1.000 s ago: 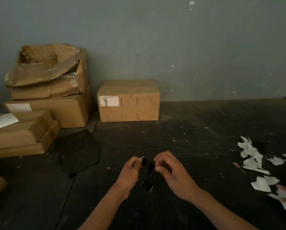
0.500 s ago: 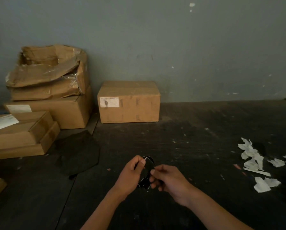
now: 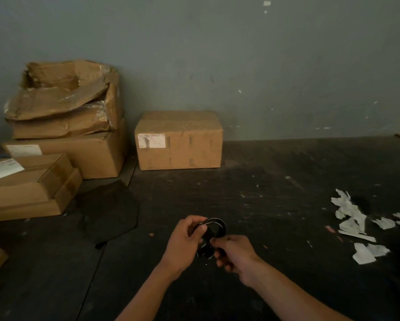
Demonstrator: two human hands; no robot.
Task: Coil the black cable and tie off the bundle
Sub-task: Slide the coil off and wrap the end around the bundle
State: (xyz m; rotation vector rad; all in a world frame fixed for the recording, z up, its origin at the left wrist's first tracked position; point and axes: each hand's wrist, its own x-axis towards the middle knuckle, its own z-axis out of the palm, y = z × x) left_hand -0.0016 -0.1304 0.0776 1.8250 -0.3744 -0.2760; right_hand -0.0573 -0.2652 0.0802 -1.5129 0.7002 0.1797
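Head view: a small bundle of glossy black cable held above a dark, scuffed tabletop for tying off.

The left hand curls round the coil's left side, thumb on top, apparently to keep the loops from springing apart. The right hand pinches the lower end, fingers curled, probably working the free tail round the bundle. Brown cardboard boxes and torn white paper scraps lie well apart, leaving working room.

Bare dark table lies open ahead, hemmed by cardboard boxes left and paper scraps right.
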